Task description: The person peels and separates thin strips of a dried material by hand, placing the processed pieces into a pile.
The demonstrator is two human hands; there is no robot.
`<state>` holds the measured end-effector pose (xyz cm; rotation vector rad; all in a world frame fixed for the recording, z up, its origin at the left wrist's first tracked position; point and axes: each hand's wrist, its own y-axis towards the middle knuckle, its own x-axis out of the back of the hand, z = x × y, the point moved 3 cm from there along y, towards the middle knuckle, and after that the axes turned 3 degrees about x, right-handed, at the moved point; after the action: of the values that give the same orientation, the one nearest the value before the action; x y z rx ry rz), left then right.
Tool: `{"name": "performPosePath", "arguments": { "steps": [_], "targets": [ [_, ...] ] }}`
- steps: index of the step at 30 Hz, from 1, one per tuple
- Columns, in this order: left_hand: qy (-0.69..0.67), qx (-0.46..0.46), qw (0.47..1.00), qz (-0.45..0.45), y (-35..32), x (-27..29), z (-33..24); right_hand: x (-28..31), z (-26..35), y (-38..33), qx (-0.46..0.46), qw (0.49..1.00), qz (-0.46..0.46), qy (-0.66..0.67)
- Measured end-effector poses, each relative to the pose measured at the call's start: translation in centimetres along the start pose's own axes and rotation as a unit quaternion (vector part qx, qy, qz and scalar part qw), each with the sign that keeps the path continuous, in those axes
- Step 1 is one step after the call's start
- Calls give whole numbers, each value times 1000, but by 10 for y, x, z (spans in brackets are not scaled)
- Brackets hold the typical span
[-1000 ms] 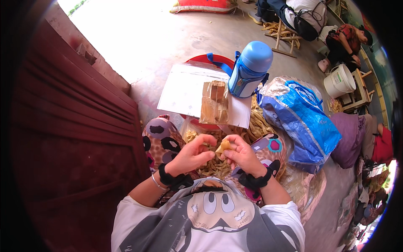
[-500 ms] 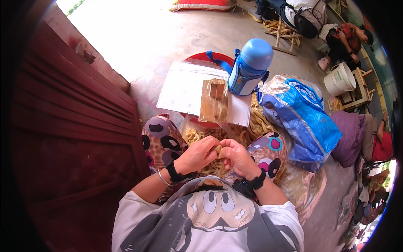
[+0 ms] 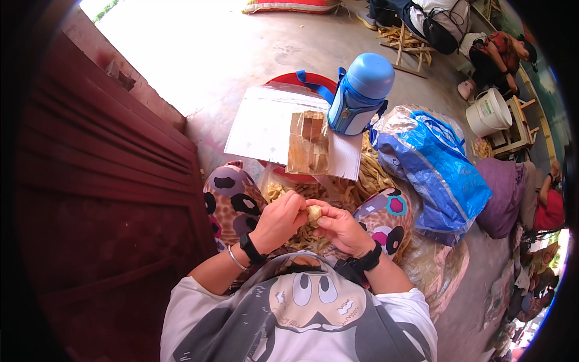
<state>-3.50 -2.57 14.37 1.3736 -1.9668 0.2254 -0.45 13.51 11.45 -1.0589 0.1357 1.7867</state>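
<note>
A small, pale yellow, bunched piece of what looks like dried husk (image 3: 314, 213) is between my hands, above my lap. My right hand (image 3: 345, 229) pinches it between thumb and fingertips. My left hand (image 3: 278, 221) is closed beside it, fingertips drawn together close to the piece; what they grip, if anything, is hidden. Below the hands, more loose yellowish strips (image 3: 307, 242) lie between my knees. A watch-like black band (image 3: 250, 247) is on my left wrist, and another black band (image 3: 368, 259) is on the right.
Ahead, a red round stool or basin (image 3: 280, 79) carries white sheets (image 3: 256, 130), a brown wrapped block (image 3: 308, 145) and a blue bottle (image 3: 365, 90). A blue bag (image 3: 443, 175) stands at right, a dark red door (image 3: 114, 199) at left. Other people (image 3: 503, 60) sit farther right.
My left fingers have lifted and pulled back slightly from the piece. The piece now shows as a rounder bunch in my right fingertips, more exposed than before.
</note>
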Motion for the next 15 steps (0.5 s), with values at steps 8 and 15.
{"name": "performPosePath", "arguments": {
  "steps": [8, 15],
  "targets": [
    [14, -42, 999, 15, -7, 3, -7, 2, 0, 3, -10, 994, -26, -102],
    [-225, 172, 956, 76, -11, 13, 9, 21, 28, -5, -37, 987, -74, -134]
  ]
}}
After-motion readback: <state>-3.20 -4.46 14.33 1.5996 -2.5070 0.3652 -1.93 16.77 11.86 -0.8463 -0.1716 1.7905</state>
